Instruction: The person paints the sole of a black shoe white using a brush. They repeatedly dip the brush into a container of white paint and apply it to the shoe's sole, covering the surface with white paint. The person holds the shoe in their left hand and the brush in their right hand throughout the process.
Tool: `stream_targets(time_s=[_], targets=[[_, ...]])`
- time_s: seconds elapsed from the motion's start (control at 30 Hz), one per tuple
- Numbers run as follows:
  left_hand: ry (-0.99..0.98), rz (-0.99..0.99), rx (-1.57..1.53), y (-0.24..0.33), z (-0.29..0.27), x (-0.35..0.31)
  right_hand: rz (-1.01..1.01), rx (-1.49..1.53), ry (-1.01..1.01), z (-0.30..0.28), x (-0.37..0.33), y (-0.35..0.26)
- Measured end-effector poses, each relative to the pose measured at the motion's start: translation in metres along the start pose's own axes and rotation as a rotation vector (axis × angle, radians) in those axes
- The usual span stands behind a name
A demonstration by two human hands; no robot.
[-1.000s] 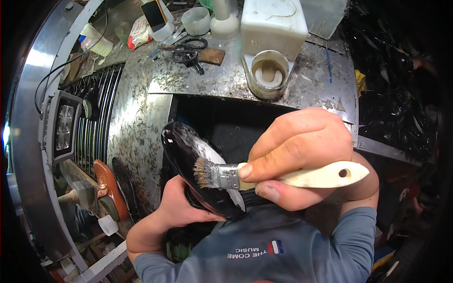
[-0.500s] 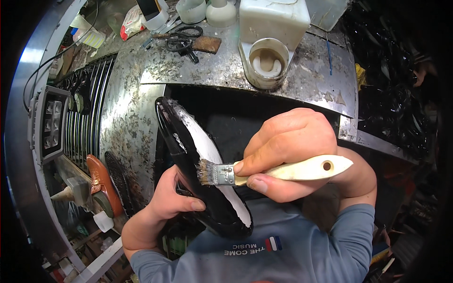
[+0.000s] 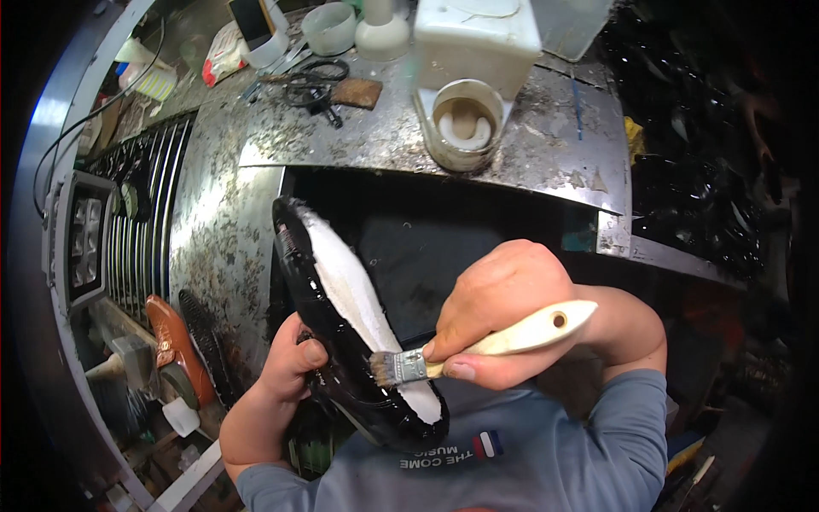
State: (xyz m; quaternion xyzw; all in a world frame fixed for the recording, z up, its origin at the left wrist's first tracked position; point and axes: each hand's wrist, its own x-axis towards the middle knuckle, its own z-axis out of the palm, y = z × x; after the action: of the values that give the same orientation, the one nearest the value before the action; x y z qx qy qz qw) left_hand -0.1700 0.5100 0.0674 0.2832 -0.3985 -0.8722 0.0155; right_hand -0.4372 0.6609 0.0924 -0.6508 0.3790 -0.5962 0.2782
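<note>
A glossy black shoe (image 3: 320,320) is tilted over the dark recess of the bench, its pale underside (image 3: 350,282) turned up and to the right. My left hand (image 3: 288,357) grips the shoe from the left, thumb lying on its side; the other fingers are mostly hidden. In my right hand (image 3: 508,286) is a flat paintbrush (image 3: 411,365) with a cream handle, pinched near its metal band. Its dark bristles touch the shoe where the black side meets the pale strip, toward the near end.
Behind the recess, a metal bench (image 3: 358,141) bears a white container (image 3: 473,51) with a round cup (image 3: 465,128) in front, scissors (image 3: 320,77) and a brown block (image 3: 357,93). To the left are a lamp (image 3: 85,239), a brown shoe (image 3: 181,354) and a black sole (image 3: 207,341).
The shoe has rolled so more of its pale underside shows. My right hand and the brush have moved down along it toward me. The whole view has shifted slightly.
</note>
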Motion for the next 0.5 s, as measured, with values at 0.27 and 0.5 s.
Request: stream_targets(time_s=[0.27, 0.5], targets=[[0.029, 0.089, -0.146, -0.016, -0.007, -0.003, 0.346, -0.701, 0.341, -0.099, 0.008, 0.014], [0.103, 0.099, -0.011, -0.01, 0.0, -0.005, 0.307, -1.156, 0.244, -0.108, 0.006, 0.059]])
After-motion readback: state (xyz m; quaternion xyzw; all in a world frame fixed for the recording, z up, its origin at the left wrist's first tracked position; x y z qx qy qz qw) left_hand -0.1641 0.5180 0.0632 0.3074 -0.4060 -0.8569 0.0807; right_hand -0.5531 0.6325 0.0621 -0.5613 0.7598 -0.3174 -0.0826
